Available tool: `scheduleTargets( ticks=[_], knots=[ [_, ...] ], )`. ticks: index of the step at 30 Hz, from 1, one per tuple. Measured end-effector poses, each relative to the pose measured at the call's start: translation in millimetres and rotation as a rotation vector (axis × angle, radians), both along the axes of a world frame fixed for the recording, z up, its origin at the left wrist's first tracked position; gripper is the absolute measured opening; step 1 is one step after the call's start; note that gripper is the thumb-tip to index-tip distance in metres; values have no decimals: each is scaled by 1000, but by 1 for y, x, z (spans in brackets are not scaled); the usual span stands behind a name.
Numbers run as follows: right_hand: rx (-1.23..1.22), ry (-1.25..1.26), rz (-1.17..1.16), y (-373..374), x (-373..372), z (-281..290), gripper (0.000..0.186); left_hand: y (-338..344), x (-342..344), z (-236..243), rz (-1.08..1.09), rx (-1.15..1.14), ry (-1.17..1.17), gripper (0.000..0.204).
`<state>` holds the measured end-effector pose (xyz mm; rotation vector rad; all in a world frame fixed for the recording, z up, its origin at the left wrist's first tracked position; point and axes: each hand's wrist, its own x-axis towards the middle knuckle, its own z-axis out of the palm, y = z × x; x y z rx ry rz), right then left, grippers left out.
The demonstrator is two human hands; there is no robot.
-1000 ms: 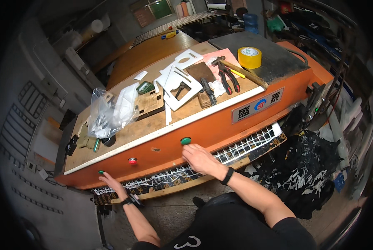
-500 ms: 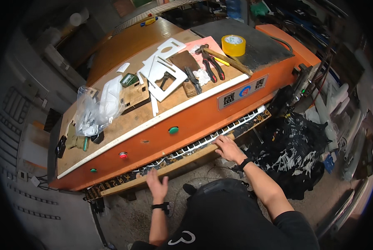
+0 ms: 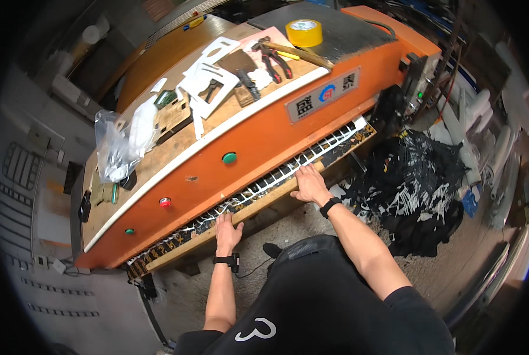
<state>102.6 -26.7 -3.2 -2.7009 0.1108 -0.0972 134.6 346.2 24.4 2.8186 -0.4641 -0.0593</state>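
My left hand (image 3: 226, 234) rests with fingers apart at a wooden bar (image 3: 261, 206) along the front of a low tray (image 3: 152, 254) under the orange machine (image 3: 258, 139). Farther right, my right hand (image 3: 309, 183) lies on the same bar, fingers apart and slightly bent over it. A white grid-patterned strip (image 3: 341, 138) lies in the tray. Above my hands, the orange front carries a green button (image 3: 229, 158), a red button (image 3: 165, 203) and a smaller green button (image 3: 129, 231).
The machine's top holds yellow tape (image 3: 304, 32), pliers (image 3: 273, 65), white cut pieces (image 3: 208, 83) and a plastic bag (image 3: 113, 148). Black scrap (image 3: 418, 189) is piled at the right, beside pale rolls (image 3: 501, 160). Grey wall (image 3: 39, 284) stands at the left.
Both my hands have left the area by the buttons and come onto the wooden bar, the right one moving rightward and up. The view has shifted, so the machine appears higher.
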Motion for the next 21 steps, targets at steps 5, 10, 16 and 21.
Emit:
scheduleTargets(
  ticks=[5,10,16,21],
  knots=[
    [-45,188,97,-11,-6,-1,83,-7,1,-13,7,60,66,51],
    [99,50,88,-28,-21,-24,59,-25,-3,-25,60,118,93,51],
    [668,45,-297,-49,-10,-37,44,-107,12,-30,-281,-155,-35,59],
    [545,-132,-458,-45,9,-25,54,-181,34,-28,-486,-86,-81,64]
  ],
)
